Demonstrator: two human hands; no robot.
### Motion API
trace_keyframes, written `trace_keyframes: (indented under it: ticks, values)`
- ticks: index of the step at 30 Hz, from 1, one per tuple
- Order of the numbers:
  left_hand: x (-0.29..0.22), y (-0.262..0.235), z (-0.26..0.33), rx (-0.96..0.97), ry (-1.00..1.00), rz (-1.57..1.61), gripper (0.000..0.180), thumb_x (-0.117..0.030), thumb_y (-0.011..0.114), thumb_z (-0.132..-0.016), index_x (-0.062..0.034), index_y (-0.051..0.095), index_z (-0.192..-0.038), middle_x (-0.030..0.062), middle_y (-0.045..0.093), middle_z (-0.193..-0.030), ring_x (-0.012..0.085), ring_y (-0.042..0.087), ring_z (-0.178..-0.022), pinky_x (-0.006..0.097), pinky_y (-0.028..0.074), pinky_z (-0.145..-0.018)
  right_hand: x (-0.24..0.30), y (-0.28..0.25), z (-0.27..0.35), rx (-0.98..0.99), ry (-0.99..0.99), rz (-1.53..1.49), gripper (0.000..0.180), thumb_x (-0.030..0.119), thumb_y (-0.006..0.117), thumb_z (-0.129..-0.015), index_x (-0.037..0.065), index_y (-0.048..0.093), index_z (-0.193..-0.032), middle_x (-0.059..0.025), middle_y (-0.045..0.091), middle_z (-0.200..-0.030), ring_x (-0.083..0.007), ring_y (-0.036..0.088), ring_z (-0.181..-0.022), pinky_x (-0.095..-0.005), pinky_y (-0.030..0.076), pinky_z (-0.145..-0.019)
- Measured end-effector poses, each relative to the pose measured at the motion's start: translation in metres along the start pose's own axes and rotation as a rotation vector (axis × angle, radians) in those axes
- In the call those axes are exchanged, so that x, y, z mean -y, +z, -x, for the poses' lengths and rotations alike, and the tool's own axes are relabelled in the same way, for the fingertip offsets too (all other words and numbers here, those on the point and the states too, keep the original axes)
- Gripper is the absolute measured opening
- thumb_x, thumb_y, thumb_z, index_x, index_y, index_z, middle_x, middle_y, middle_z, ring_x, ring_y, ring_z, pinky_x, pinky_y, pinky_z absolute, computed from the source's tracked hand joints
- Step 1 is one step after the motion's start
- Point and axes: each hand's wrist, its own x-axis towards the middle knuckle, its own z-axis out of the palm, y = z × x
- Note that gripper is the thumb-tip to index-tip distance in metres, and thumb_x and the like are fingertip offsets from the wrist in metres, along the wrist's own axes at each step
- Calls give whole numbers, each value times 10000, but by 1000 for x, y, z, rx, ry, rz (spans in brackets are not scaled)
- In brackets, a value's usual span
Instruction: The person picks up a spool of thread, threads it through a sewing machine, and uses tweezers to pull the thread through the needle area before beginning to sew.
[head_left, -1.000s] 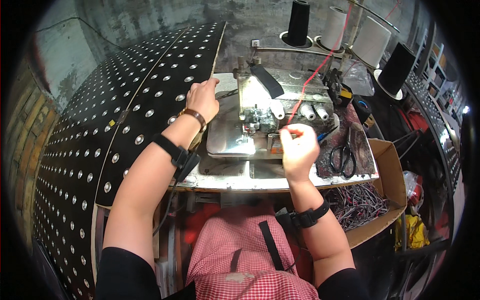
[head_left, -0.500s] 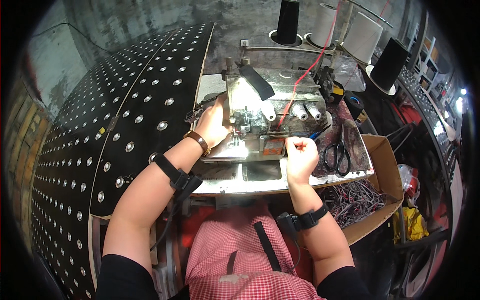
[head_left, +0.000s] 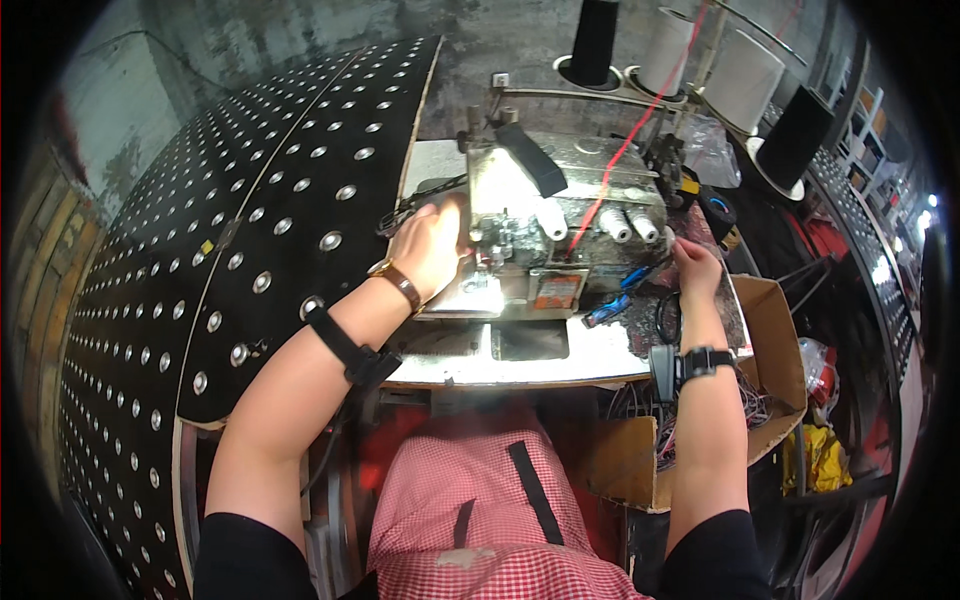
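A grey overlock sewing machine (head_left: 540,220) stands on the white table (head_left: 600,350), its lamp glaring on the bed. My left hand (head_left: 430,245) lies against the machine's left side by the needle area, fingers stretched toward it and holding nothing that I can see. A large black studded fabric (head_left: 250,240) spreads off to the left of that hand. My right hand (head_left: 695,265) hovers at the machine's right end with its fingers curled; what they pinch is too small to tell. A red thread (head_left: 620,165) runs from above down into the machine.
Black thread cones (head_left: 593,40) and white thread cones (head_left: 745,80) stand behind the machine. A blue tool (head_left: 610,310) and dark scissors (head_left: 665,320) lie on the table's right part. A cardboard box (head_left: 775,330) of scraps hangs at the right edge.
My left hand has slid from the fabric's edge in to the machine's left side. My right hand has moved from the front of the machine out to its right end.
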Motion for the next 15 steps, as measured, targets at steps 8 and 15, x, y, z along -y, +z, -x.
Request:
trace_keyframes:
  ticks: [8,15]
  values:
    - [-7,-16,20,-106,-51,-47,171,-13,521,-726,-47,506,-893,147,563,-799,339,572,-754,422,462,-641,44,24,97,-200,-149,-54,364,236,669,-807,-10,495,-1011,-61,565,-857,-133,538,-776,-264,442,-719]
    - [-13,-39,59,-55,-60,-85,137,-12,555,-719,-104,634,-780,101,533,-774,292,564,-717,384,455,-610,50,42,97,-202,-214,311,399,144,638,-768,-11,413,-1058,-148,540,-869,-279,560,-779,-368,449,-732]
